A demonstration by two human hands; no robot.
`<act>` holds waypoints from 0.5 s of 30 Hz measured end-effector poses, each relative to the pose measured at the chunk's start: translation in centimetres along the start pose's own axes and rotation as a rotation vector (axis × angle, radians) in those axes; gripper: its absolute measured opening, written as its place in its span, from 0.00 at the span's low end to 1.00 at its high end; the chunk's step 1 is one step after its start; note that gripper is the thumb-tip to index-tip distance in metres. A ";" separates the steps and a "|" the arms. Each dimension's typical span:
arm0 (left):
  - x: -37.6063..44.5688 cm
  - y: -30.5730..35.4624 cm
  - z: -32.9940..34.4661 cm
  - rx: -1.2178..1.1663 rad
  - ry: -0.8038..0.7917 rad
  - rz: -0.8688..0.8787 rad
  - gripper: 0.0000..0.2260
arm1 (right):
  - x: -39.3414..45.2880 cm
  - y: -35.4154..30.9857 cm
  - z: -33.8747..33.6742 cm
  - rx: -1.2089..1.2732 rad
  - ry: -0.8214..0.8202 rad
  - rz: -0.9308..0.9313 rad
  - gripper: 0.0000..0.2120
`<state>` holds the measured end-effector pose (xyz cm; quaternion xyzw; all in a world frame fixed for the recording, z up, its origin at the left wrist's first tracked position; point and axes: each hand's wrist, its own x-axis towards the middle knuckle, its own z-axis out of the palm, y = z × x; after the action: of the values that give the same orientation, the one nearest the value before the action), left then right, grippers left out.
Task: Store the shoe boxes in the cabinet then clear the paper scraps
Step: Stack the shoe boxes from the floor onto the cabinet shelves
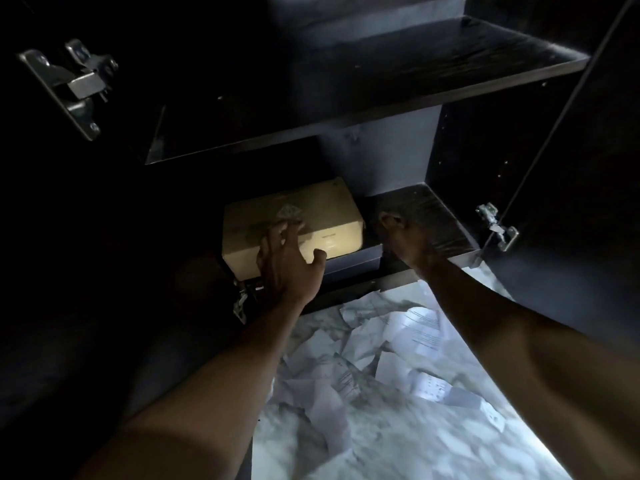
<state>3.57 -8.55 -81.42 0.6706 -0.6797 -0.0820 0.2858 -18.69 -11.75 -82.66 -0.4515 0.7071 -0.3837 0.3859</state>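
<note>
Inside, left-hand fingers [282, 233] rest spread atop the shoe box [294, 220] (tan).

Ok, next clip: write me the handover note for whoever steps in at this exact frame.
Left hand: open, fingers spread on the near top edge of the tan shoe box, not gripping.
Right hand: resting on the bottom shelf to the box's right, holding nothing; whether the fingers are curled is too dark to tell.
Tan shoe box sits on a darker box on the cabinet's bottom shelf, left side. Middle shelf looks bare.
Done: at least these boxes are stored.
Left: paper scraps cover the marble floor; none cleared. Other boxes are not in view.
</note>
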 end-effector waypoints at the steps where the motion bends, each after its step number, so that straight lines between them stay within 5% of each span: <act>1: -0.6 0.8 0.0 -0.024 0.003 0.018 0.24 | -1.0 0.3 -1.1 -0.014 0.022 0.002 0.24; 7: -6.3 6.6 1.1 -0.228 -0.131 0.201 0.21 | -10.6 2.8 -7.8 -0.063 0.164 -0.095 0.08; 15: -18.3 13.4 3.2 -0.468 -0.450 0.503 0.10 | -29.6 9.2 -17.0 -0.080 0.294 0.088 0.06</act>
<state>-10.70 9.29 -82.51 0.3655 -0.8311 -0.3066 0.2860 -28.30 21.99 -77.97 -0.3741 0.7897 -0.3999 0.2766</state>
